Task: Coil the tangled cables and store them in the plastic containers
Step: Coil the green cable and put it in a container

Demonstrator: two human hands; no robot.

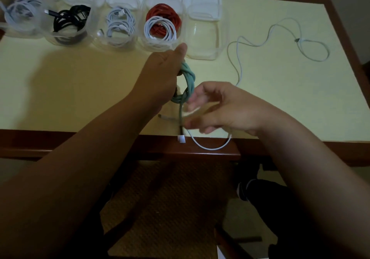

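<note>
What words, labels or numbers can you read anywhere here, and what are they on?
None can be read.
The plastic containers and their lids show no labels.
The green cable in the left hand and the white plug carry no legible marking; the right hand is blurred.

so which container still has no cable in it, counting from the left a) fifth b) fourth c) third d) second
a: the fifth container, at the right end of the row, shows only clear plastic inside, while the other four hold coiled cables.
</note>
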